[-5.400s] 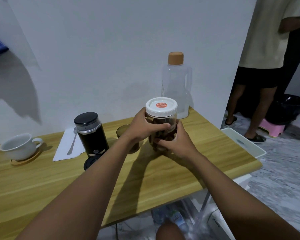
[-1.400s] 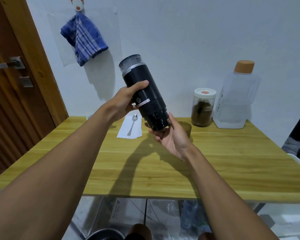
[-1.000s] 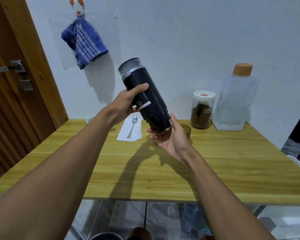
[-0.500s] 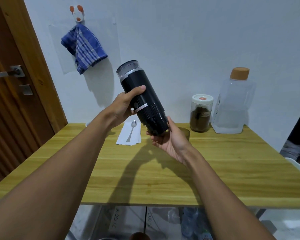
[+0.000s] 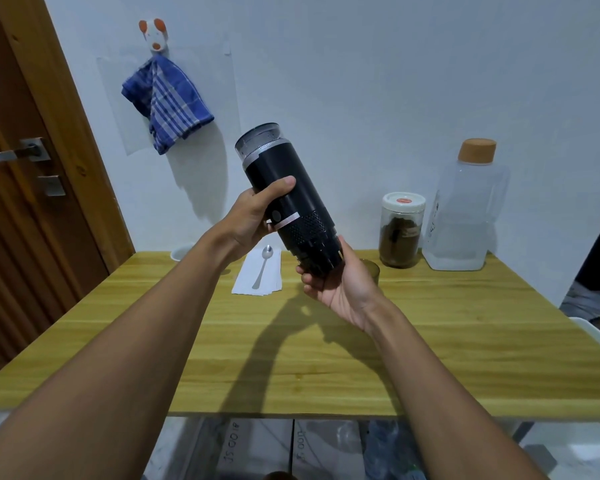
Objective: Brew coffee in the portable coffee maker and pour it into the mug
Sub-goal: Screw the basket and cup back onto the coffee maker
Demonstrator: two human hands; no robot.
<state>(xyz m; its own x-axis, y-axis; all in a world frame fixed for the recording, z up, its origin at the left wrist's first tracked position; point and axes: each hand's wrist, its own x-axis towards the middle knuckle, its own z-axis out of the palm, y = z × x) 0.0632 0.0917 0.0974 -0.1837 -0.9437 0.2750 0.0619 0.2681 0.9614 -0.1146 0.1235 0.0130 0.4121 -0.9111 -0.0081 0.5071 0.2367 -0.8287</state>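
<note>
I can make out only the rim of a white ceramic mug (image 5: 181,252) at the table's far left; my left forearm hides the rest. A brownish glass tumbler (image 5: 373,273) is mostly covered by my right hand (image 5: 342,289). The black cylindrical coffee maker (image 5: 291,202) hangs in the air above the light wooden table (image 5: 465,341), tilted, its clear ribbed top leaning far-left, its perforated lower end toward the right. A silver ring sits under the top and a pale band crosses mid-body. My left hand (image 5: 253,220) grasps the smooth middle, thumb across the front; my right hand cups the slotted base, fingers curled under it. A metal spoon (image 5: 264,265) lies on a white paper napkin (image 5: 257,285). At the far right stand 2 containers: a white-lidded glass jar (image 5: 400,233) of brown contents and a clear plastic bottle (image 5: 465,216) with a tan cap.
</note>
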